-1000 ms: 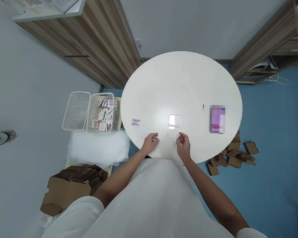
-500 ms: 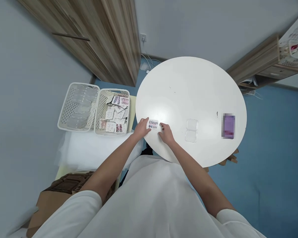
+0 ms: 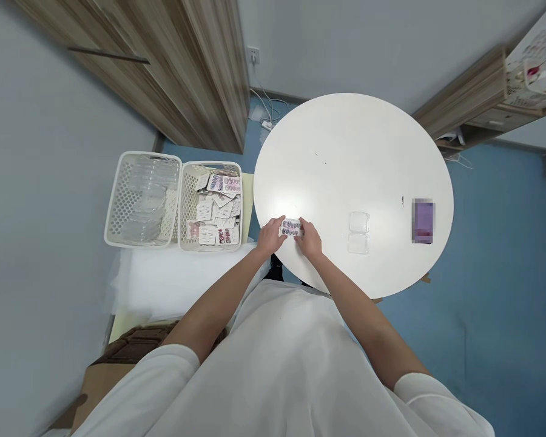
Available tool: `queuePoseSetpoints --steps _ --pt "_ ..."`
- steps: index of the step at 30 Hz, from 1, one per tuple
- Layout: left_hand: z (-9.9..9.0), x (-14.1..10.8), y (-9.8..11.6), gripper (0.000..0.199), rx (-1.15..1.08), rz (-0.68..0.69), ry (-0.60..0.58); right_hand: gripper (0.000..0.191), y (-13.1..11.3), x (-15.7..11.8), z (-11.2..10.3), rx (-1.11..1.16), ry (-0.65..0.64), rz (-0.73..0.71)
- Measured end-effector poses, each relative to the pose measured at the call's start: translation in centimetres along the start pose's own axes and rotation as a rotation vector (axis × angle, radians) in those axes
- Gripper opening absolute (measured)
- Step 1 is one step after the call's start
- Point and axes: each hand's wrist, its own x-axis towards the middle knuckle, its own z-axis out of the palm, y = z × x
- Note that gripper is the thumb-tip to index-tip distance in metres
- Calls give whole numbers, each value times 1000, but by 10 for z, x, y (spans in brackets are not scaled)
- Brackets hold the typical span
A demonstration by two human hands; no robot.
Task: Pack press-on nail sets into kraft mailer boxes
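Observation:
A small card with two rows of purple and pink nail-like pieces (image 3: 290,227) is at the near left part of the round white table (image 3: 346,152). My left hand (image 3: 270,236) grips its left edge between thumb and fingers. On the card's right edge, my right hand (image 3: 309,238) has its thumb and fingers closed as well. To the right of my hands lies an open clear plastic case (image 3: 359,232), its two halves spread flat on the table.
Left of the table are a white basket of similar cards (image 3: 210,244) and another white basket holding clear cases (image 3: 112,209). A purple item (image 3: 423,222) lies at the table's right. A wooden cabinet (image 3: 186,73) stands at the back left.
My right hand has closed on the card's right edge, where before it was just off it. The whole view has shifted slightly.

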Motion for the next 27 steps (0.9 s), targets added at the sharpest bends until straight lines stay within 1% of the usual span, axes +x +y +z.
queuePoseSetpoints --steps 4,8,11,14,18,23,27 --pt "3 -3 3 68 -79 37 -40 63 6 -8 -3 131 24 -26" --pt "6 -6 11 68 -160 89 -58 65 18 -19 -12 222 44 -86" --pt "11 -9 22 67 -219 130 -72 65 30 -28 -22 244 54 -115" --pt "19 -10 38 68 -238 161 -63 64 44 -37 -35 266 67 -128" --pt "39 -10 68 66 -208 195 -52 62 71 -51 -58 282 86 -130" --pt "72 -5 110 64 -161 237 -116 61 118 -69 -95 251 62 -129" --pt "97 2 137 65 -79 211 -168 61 156 -73 -122 177 36 -136"
